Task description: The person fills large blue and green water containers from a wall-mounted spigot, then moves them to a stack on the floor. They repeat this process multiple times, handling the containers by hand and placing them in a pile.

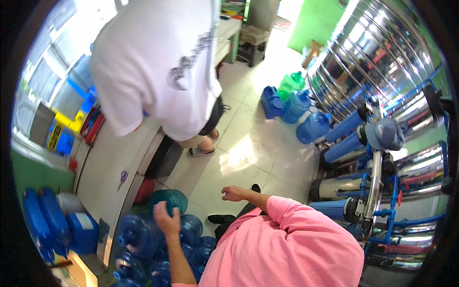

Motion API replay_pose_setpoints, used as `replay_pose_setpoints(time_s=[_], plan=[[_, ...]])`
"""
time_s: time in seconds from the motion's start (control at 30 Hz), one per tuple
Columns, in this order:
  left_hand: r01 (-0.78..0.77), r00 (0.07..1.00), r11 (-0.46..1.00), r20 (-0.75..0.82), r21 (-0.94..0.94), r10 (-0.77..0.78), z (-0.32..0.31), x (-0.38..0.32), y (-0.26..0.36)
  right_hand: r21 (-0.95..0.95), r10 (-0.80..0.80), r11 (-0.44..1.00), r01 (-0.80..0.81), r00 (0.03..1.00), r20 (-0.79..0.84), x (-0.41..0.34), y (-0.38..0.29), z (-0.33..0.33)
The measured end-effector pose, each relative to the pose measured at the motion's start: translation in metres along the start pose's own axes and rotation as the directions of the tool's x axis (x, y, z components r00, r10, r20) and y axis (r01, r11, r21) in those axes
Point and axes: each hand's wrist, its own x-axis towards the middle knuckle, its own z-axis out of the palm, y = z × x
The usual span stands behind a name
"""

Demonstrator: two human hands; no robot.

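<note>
Over a cluster of blue plastic water jugs (138,233) at the lower left, my left hand (167,219) is raised with its fingers apart. It overlaps the edge of a teal round container (174,201) in view; whether it touches that cannot be told. My right hand (233,193) hangs over the tiled floor, fingers loosely bent and holding nothing. A pair of scissors (123,178) with purple handles lies on the long counter (104,161) to the left.
A person in a white shirt (157,64) stands by the counter. Green and blue water jugs (312,127) stand on the floor ahead. Blue filter housings (340,143), pipes and steel tanks (376,53) line the right side. Blue jerrycans (53,219) stand at the far left.
</note>
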Motion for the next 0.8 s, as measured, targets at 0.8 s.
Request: replay_pose_setpoints(time_s=[0.8], plan=[[-0.387,0.215,0.739,0.725,-0.552,0.655,0.326,0.193,0.539,0.716,0.594,0.693,-0.089,0.633,-0.496,-0.183,0.285,-0.325]])
